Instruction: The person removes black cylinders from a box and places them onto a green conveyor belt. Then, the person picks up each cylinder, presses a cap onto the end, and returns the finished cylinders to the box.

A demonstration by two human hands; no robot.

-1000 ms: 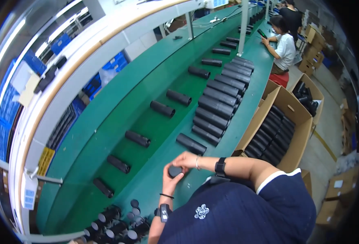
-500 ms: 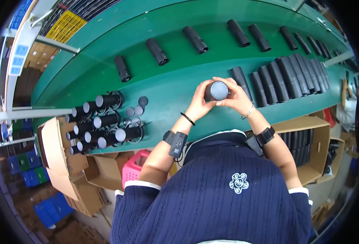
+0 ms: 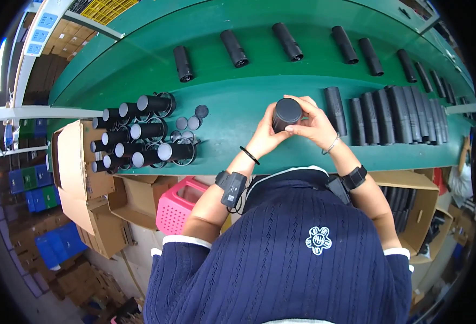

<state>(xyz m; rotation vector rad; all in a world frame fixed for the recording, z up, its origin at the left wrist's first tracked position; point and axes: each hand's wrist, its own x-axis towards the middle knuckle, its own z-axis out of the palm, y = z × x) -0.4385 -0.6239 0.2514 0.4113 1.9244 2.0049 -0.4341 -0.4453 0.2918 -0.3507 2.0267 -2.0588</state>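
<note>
Left hand (image 3: 265,129) and right hand (image 3: 315,125) are clamped on a black cylinder (image 3: 288,113), which is gripped between them above the table (image 3: 232,110), its round dark end turned up toward the view. Its left side is covered by the left hand, its right side by the right fingers, and the right thumb is pressed to its near side. Whether its lower end is rested on the table cannot be told.

Just right of the cylinder, a single black tube (image 3: 334,111) is laid; farther right of it, more tubes are packed side by side in a row (image 3: 400,114). Beyond the cylinder, a line of spaced tubes is spread along a green strip (image 3: 259,69). Left of the cylinder, a small cluster of grey and black discs (image 3: 194,123) is gathered, and past them, farther left, black drums (image 3: 150,130) with pale round ends are laid on their sides, wire rings seen around some of them.

Nearer the body than the cylinder, black devices are strapped on both wrists, the left one (image 3: 231,189) trailed by a cable. Below and left of the cylinder, a pink stool (image 3: 168,208) is placed beside cartons (image 3: 79,162); below and right of it, an open carton (image 3: 422,213) is filled partly with dark tubes.
</note>
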